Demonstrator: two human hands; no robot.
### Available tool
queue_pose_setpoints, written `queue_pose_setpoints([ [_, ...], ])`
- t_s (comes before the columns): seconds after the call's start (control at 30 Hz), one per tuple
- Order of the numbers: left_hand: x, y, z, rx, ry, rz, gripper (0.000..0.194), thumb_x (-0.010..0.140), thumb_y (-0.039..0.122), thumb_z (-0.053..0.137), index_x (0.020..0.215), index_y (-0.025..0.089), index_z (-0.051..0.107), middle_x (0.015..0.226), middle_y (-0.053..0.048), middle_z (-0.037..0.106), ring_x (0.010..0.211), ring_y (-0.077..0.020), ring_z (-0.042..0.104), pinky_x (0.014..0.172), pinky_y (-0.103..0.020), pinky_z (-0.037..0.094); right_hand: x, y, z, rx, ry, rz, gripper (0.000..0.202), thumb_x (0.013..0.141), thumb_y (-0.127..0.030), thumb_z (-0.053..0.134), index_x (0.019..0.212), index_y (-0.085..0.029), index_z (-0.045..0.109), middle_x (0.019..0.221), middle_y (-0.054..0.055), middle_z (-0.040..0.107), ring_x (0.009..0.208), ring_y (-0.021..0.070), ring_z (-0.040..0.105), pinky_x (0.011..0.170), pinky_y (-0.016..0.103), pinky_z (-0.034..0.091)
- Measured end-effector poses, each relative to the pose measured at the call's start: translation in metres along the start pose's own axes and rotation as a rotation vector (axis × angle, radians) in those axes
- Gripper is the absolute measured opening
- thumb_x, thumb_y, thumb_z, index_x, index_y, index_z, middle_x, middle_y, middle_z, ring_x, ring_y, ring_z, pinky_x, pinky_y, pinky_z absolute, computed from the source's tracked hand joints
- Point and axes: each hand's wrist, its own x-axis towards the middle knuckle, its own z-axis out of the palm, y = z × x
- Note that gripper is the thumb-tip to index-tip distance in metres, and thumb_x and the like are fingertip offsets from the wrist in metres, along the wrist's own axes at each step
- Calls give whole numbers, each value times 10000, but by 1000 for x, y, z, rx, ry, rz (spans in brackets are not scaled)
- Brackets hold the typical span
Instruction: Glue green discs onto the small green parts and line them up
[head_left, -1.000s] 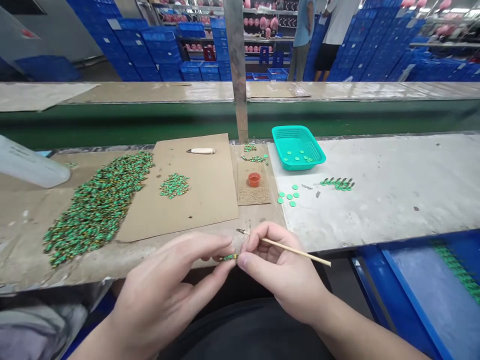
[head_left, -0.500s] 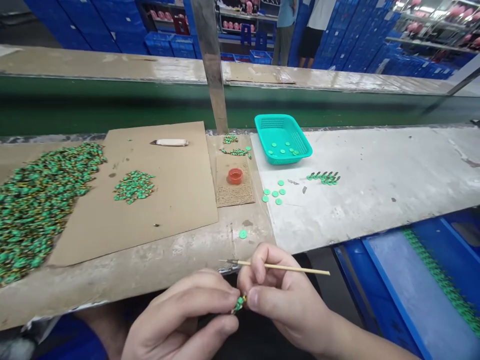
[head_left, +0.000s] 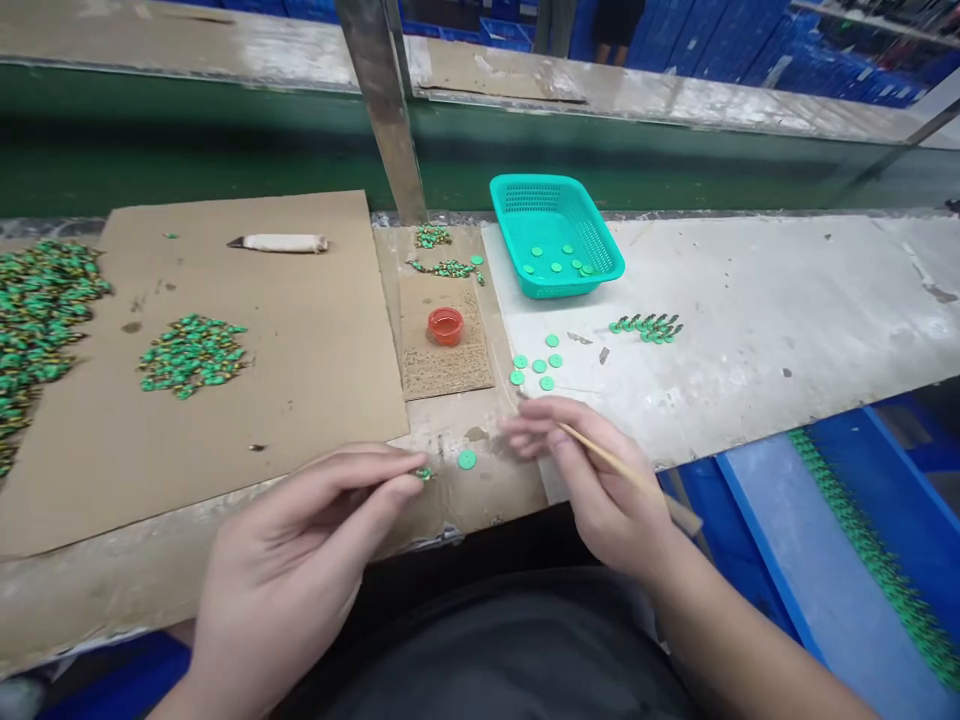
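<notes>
Between thumb and forefinger, my left hand (head_left: 307, 560) pinches a small green and gold piece (head_left: 424, 473) over the table's front edge. My right hand (head_left: 592, 470) holds a thin wooden brush (head_left: 611, 460), its fingers partly blurred. A single green disc (head_left: 467, 459) lies between the two hands. Beyond my right hand, several green discs (head_left: 539, 366) rest on the white surface. An orange-red cup (head_left: 445, 326) stands on a textured cardboard pad (head_left: 450, 377). Small green and gold pieces (head_left: 193, 355) form a pile on the large cardboard sheet (head_left: 322, 340).
A turquoise basket (head_left: 559, 288) holds several discs. To its right stand green discs with dark stems (head_left: 649, 328). A large heap (head_left: 37, 320) lies at far left, a wrapped pointed tool (head_left: 281, 243) behind the small pile. A metal post (head_left: 382, 110) rises behind; blue trays (head_left: 795, 530) are lower right.
My hands have moved apart and up over the table edge. The small piece stays in my left hand; the brush in my right has swung round. The camera view has tilted down.
</notes>
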Motion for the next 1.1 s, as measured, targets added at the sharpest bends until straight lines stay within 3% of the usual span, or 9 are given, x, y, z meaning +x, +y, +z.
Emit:
queue_pose_setpoints([
  [0.1, 13, 1, 7, 11, -93, 16, 93, 1037, 460, 873, 1033, 384, 926, 1034, 51, 923, 895, -145, 892, 838, -180, 719, 13, 1, -20, -331, -116, -183, 547, 1213, -162, 503, 1733, -295, 610, 1648, 124, 772, 1453, 271, 785, 1291, 558, 652],
  [0.17, 14, 0, 10, 33, -108, 12, 62, 1035, 425, 874, 1055, 395, 925, 1039, 63, 924, 894, -134, 894, 838, -156, 707, 19, -5, -26, -387, -157, -201, 588, 1213, -168, 490, 1785, -286, 554, 1653, 134, 766, 1422, 279, 804, 1297, 583, 651],
  [0.23, 13, -2, 11, 52, -123, 23, 60, 1033, 408, 875, 1068, 399, 923, 1038, 64, 925, 899, -140, 896, 845, -164, 713, 22, -12, -27, -382, -125, -196, 530, 1209, -185, 535, 1722, -277, 626, 1549, 121, 830, 1315, 271, 854, 1247, 555, 691],
  [0.33, 13, -1, 12, 73, -170, 74, 70, 1033, 377, 865, 1064, 407, 921, 1036, 62, 925, 911, -159, 899, 877, -208, 737, 24, -14, -20, -326, -27, -195, 322, 1183, -162, 625, 1447, -277, 769, 1337, 79, 892, 1190, 238, 892, 1076, 439, 764],
  [0.43, 14, 0, 15, 93, -188, 89, 122, 1039, 328, 842, 1048, 425, 916, 1024, 67, 921, 896, -171, 896, 870, -245, 755, 24, -8, -12, -161, 89, -235, 245, 1166, -129, 675, 1328, -313, 685, 1178, 27, 861, 1115, 203, 907, 886, 339, 779],
  [0.5, 14, -1, 16, 112, -170, 72, 125, 1046, 338, 842, 1062, 436, 918, 1030, 70, 921, 887, -173, 895, 856, -255, 758, 25, -4, -8, -144, 129, -275, 315, 1155, -115, 694, 1371, -333, 627, 1150, 15, 851, 1143, 214, 908, 915, 363, 791],
  [0.67, 8, -8, 18, 176, -132, 32, 124, 1026, 429, 901, 1147, 453, 922, 1087, 94, 923, 916, -136, 885, 881, -200, 716, 26, 1, -12, -377, -40, -303, 240, 1170, -136, 668, 1354, -280, 721, 1406, 70, 870, 1255, 238, 884, 1079, 399, 760],
  [0.83, 5, -7, 20, 215, -135, 19, 160, 1029, 417, 901, 1173, 484, 916, 1115, 133, 914, 956, -99, 863, 906, -170, 667, 24, 9, -14, -392, -52, -298, 84, 1183, -174, 696, 1190, -243, 743, 1213, 37, 899, 1087, 193, 889, 958, 318, 729],
  [1.1, 7, -3, 22, 245, -151, 71, 106, 1059, 405, 870, 1138, 465, 908, 1097, 152, 906, 945, -81, 845, 891, -176, 634, 23, 10, -15, -411, -51, -284, 96, 1208, -217, 662, 1131, -227, 717, 1120, 34, 863, 1014, 187, 857, 883, 310, 679],
])
